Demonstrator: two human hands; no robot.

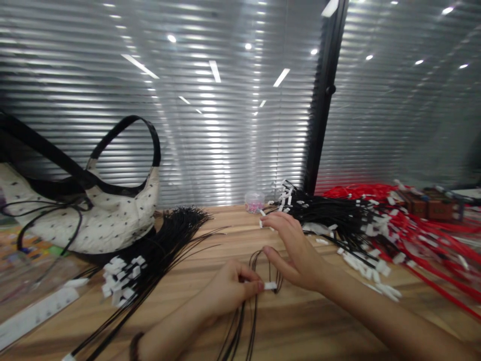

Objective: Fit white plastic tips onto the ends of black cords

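Between the thumb and fingertips of my left hand [237, 285] is a small white connector [269, 286] joined to thin black wires [254, 316]. These wires loop up beyond the fingers and trail down toward the table's front edge. Just to the right, my right hand [295, 250] is raised beside the wire loop, its thumb and fingers spread apart. Small white pieces [261, 223] show by its fingertips, seemingly on the table behind them. How firmly the left fingers press the connector is partly hidden.
A thick bundle of black wires [165, 250] with white connectors lies at left, before a dotted white bag [112, 220]. At right are a black wire pile [323, 208] and red wires [424, 250]. A small clear tub [254, 203] stands near the blinds [210, 125].
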